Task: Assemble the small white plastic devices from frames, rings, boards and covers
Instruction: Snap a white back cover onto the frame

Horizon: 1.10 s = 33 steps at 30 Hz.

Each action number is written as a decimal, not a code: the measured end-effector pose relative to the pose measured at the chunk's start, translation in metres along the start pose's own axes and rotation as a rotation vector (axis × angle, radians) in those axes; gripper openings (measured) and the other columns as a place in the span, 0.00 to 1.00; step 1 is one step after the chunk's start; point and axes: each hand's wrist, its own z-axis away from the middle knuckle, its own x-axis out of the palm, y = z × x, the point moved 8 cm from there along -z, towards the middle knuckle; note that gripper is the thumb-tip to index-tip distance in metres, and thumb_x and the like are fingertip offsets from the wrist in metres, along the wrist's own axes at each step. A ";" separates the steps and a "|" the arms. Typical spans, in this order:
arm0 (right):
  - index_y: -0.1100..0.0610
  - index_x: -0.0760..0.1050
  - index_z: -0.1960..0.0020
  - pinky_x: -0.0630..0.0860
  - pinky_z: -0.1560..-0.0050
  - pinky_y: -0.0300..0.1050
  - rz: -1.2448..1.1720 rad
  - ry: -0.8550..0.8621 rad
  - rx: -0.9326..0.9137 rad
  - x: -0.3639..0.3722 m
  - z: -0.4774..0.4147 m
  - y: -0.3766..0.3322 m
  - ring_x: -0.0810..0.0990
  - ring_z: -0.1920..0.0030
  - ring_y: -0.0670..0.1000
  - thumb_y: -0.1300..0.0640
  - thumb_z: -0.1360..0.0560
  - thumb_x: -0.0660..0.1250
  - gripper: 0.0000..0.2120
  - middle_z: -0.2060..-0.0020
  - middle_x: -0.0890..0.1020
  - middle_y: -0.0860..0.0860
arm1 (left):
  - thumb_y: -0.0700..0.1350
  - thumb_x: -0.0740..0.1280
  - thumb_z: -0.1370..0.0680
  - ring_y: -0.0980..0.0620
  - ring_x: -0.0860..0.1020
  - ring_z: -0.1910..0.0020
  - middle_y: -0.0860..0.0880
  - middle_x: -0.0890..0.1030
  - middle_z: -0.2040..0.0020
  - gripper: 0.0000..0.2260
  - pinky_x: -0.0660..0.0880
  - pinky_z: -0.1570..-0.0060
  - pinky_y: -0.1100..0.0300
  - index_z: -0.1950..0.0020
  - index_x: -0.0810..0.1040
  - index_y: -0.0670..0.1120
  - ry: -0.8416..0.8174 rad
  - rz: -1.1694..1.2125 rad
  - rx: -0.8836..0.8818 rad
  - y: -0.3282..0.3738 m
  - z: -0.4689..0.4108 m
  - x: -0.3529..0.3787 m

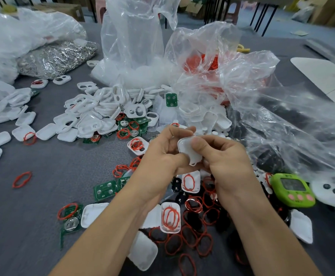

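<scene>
While in left hand (161, 155), right hand (229, 157), one device (186, 148)

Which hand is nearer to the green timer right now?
Right. The right hand is to the left of the green timer; the left hand is further left still, across the white device that both hands hold.
</scene>
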 end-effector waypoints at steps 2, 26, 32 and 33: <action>0.56 0.87 0.61 0.79 0.71 0.40 -0.045 0.001 -0.028 0.001 0.003 -0.004 0.84 0.69 0.51 0.54 0.35 0.78 0.06 0.65 0.87 0.56 | 0.30 0.67 0.31 0.45 0.84 0.50 0.45 0.86 0.45 0.16 0.83 0.47 0.44 0.46 0.79 0.43 0.008 -0.026 0.011 0.003 0.001 -0.001; 0.46 0.88 0.55 0.82 0.56 0.40 0.199 -0.022 -0.193 -0.005 0.004 -0.026 0.88 0.57 0.50 0.61 0.22 0.72 0.12 0.60 0.89 0.49 | 0.31 0.70 0.23 0.47 0.87 0.60 0.43 0.88 0.57 0.10 0.82 0.63 0.61 0.47 0.86 0.42 0.209 -0.109 0.146 0.019 0.008 -0.013; 0.45 0.88 0.56 0.81 0.57 0.40 0.233 0.056 -0.241 -0.003 0.005 -0.018 0.88 0.59 0.48 0.61 0.24 0.73 0.11 0.61 0.88 0.47 | 0.34 0.73 0.23 0.47 0.85 0.59 0.44 0.88 0.58 0.11 0.85 0.57 0.55 0.53 0.89 0.50 0.266 -0.204 0.181 0.019 0.008 -0.021; 0.44 0.88 0.57 0.81 0.58 0.38 0.241 0.073 -0.259 -0.003 0.006 -0.018 0.88 0.59 0.46 0.60 0.25 0.72 0.12 0.62 0.88 0.46 | 0.35 0.74 0.24 0.47 0.85 0.60 0.44 0.87 0.59 0.11 0.85 0.56 0.53 0.53 0.89 0.51 0.271 -0.239 0.193 0.020 0.008 -0.021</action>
